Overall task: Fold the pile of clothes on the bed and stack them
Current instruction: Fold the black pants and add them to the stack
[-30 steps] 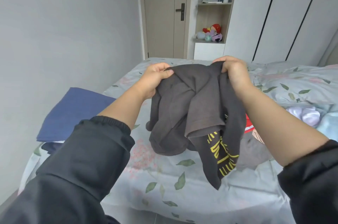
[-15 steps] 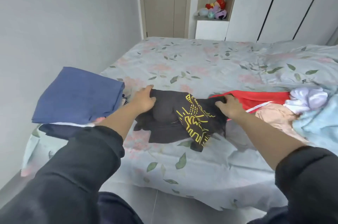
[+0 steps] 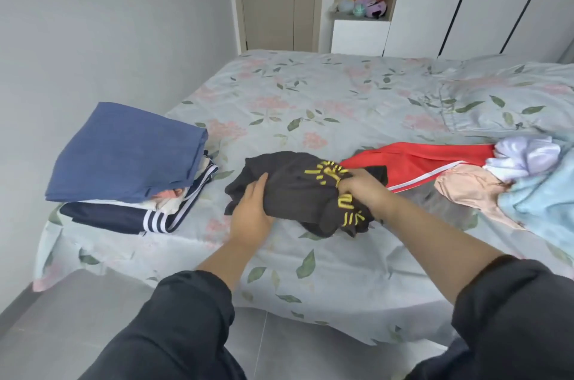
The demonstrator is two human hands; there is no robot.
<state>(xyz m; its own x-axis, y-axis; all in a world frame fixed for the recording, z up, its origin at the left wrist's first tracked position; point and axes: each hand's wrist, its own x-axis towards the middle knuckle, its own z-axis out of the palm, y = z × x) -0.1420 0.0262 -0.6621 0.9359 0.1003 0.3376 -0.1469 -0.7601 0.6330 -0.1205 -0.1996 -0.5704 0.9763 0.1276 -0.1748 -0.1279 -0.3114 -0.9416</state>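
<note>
Between the left hand (image 3: pixel 251 214), lying flat on it, and the right hand (image 3: pixel 362 192), gripping its cloth, sits the dark shirt (image 3: pixel 295 193) on the bed (image 3: pixel 310 94); crumpled so, any fold may set crooked.

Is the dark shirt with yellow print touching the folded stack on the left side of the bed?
Apart. The head view shows a strip of flowered bedsheet between the dark shirt and the folded stack.
</note>
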